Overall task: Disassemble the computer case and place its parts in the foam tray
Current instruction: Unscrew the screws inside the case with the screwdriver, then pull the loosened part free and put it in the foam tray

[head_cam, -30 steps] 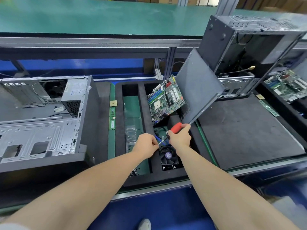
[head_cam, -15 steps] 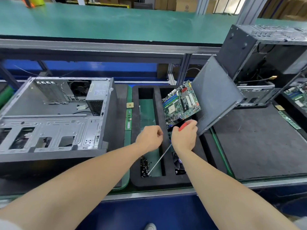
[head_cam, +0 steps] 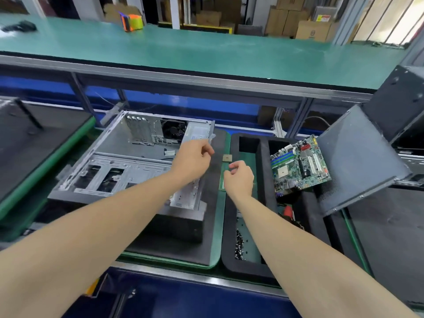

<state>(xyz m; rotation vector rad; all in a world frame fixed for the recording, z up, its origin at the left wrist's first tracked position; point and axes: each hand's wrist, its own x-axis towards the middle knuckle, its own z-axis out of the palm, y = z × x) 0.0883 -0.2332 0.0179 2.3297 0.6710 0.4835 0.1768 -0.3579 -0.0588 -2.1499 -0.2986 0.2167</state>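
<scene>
While the computer case point(head_cam: 128, 157) lies open on its side left of the foam tray point(head_cam: 265, 175), L hand point(head_cam: 192, 162) hovers over case, R hand point(head_cam: 238, 179) beside tray; both loosely curled, holding nothing. Motherboard point(head_cam: 300, 166) leans in tray.

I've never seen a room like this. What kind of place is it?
Probably an electronics workshop or factory line: there is a long green workbench, an opened computer case, and a motherboard leaning in a black foam tray.
</scene>
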